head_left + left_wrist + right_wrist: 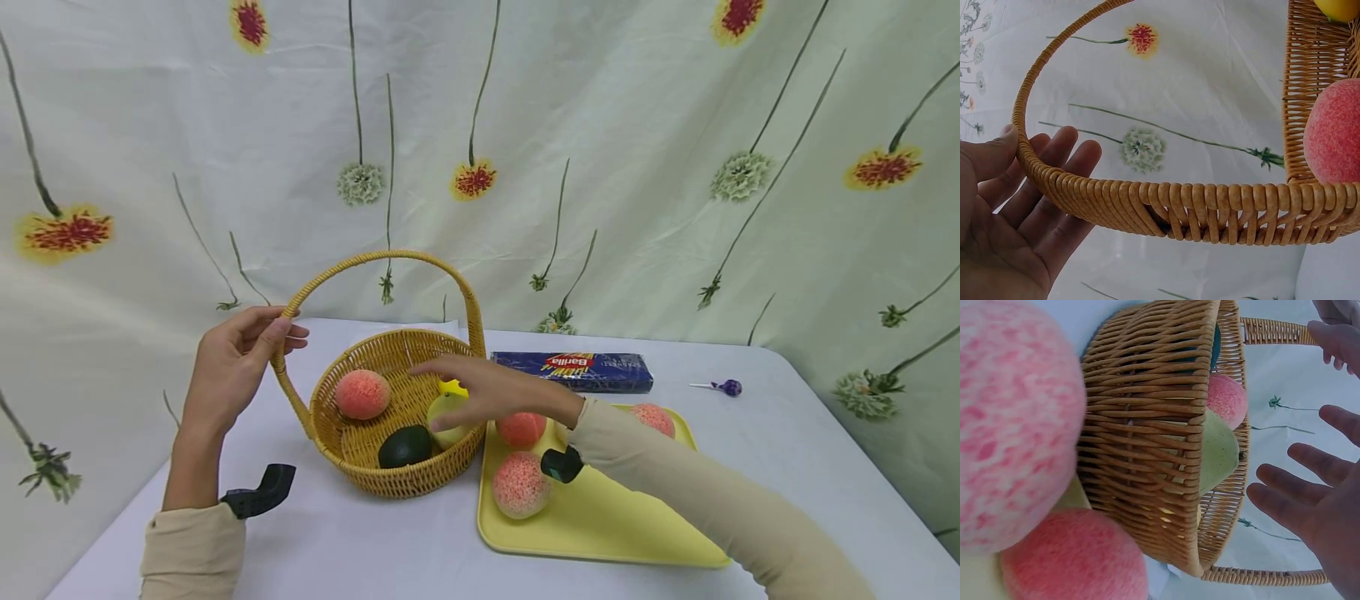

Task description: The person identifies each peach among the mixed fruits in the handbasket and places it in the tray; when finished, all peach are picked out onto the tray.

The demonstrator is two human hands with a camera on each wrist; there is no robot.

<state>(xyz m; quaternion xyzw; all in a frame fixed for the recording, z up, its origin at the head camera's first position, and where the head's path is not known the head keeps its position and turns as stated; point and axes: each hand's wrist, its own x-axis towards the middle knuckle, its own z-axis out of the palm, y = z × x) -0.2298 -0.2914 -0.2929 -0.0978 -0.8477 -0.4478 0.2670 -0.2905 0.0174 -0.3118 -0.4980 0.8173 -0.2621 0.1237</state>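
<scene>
My left hand [234, 358] holds the handle of a wicker basket [405, 482] on its left side. In the left wrist view the thumb lies on one side of the handle [1041, 53] and the fingers [1088, 156] pass behind it. Over the basket's right part is my right hand [495, 387], fingers spread and nothing in its grasp. Inside the basket lie a peach [363, 394], a dark green avocado [405, 447], a pale green fruit [1217, 453] and a yellow fruit [452, 387], the last partly hidden by the right hand.
A yellow tray [600, 525] stands right of the basket, bearing several peaches, one [521, 485] near its left edge. Behind it lies a blue Barilla spaghetti pack [573, 372]. A purple lollipop [730, 387] is farther right. A flowered curtain [637, 167] hangs behind the table.
</scene>
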